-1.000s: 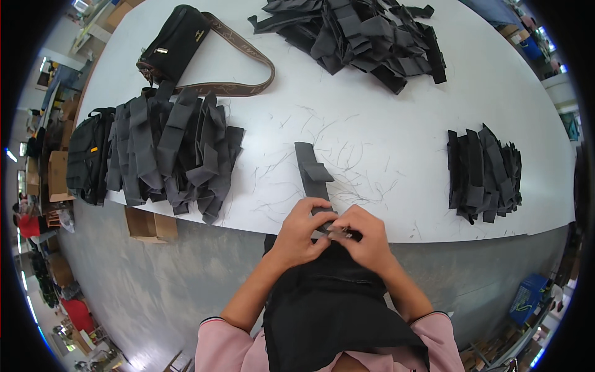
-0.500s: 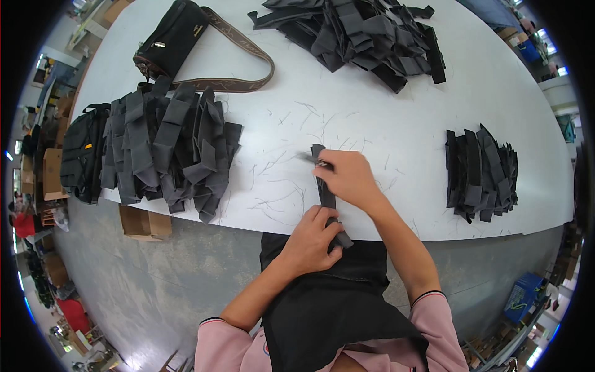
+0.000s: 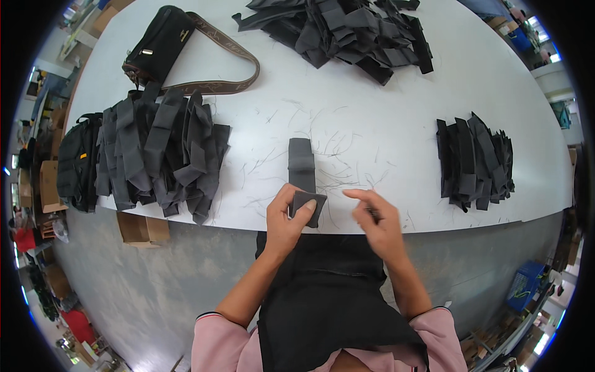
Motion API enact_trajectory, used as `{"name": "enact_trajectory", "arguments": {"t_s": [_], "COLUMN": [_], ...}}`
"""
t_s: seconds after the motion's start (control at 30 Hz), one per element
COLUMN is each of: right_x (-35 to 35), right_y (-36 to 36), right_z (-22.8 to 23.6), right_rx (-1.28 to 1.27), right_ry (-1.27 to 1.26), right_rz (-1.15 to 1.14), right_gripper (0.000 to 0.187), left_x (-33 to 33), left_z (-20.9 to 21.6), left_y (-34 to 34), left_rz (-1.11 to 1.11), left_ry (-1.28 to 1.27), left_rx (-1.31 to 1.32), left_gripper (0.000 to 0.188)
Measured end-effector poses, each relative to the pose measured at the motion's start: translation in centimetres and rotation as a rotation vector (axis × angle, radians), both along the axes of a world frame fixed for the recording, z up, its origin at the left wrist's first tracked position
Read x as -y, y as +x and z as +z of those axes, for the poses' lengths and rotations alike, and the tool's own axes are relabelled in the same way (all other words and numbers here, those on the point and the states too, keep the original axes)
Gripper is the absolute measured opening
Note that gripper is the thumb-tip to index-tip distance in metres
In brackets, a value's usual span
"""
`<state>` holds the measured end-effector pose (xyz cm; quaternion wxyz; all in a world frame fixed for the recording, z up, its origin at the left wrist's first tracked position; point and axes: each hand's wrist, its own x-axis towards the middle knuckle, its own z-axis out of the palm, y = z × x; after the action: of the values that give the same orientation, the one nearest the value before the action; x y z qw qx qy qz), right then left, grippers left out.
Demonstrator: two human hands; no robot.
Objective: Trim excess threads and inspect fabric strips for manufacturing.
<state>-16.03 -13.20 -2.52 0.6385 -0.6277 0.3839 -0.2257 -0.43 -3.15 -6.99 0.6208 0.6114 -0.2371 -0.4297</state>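
My left hand (image 3: 286, 217) pinches the near end of a dark grey fabric strip (image 3: 302, 158), thumb on top, with that end folded up. The strip's far part lies flat on the white table, pointing away from me. To the right, clear of the strip, my right hand (image 3: 379, 223) is curled around small dark thread snips (image 3: 373, 214), mostly hidden in the palm and blurred. Its index finger sticks out toward the strip. Cut thread ends (image 3: 338, 180) lie scattered around both hands.
Piles of similar strips lie at the left (image 3: 164, 149), the far side (image 3: 347, 31) and the right (image 3: 474, 161) of the white table (image 3: 372, 124). A black shoulder bag (image 3: 160, 46) and a black backpack (image 3: 79, 162) are at the left. An open cardboard box (image 3: 142, 229) stands below the edge.
The right hand has drawn back from the strip, toward me and to the right. The left hand has shifted slightly left and away from me, and the strip now lies broad side up.
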Motion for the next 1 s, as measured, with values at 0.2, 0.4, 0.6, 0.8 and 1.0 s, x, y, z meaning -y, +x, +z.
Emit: {"name": "enact_trajectory", "arguments": {"t_s": [0.2,0.4,0.6,0.8,1.0], "right_x": [0.2,-0.6,-1.5,-1.4,-1.2], "right_y": [3.0,2.4,-0.3,-1.3,-1.1], "right_z": [-1.9,-2.0,-1.0,-1.0,-1.5], "right_rx": [0.112,0.070,-0.150,-0.260,-0.183], "right_ry": [0.279,0.249,-0.663,-0.961,-0.982], "right_rz": [0.057,0.022,-0.109,-0.003,0.015], "right_gripper": [0.010,0.011,0.026,0.033,0.034], "left_x": [0.0,-1.2,-0.9,-0.8,-0.8], "left_z": [2.5,1.5,0.8,1.1,1.2], "left_y": [-1.9,-2.0,-2.3,-2.6,-2.8], "left_rz": [0.026,0.009,0.028,0.024,0.018], "left_ry": [0.053,0.044,0.076,0.128,0.131], "left_rx": [-0.216,-0.314,-0.151,-0.051,-0.043], "left_gripper": [0.015,0.015,0.019,0.022,0.022]}}
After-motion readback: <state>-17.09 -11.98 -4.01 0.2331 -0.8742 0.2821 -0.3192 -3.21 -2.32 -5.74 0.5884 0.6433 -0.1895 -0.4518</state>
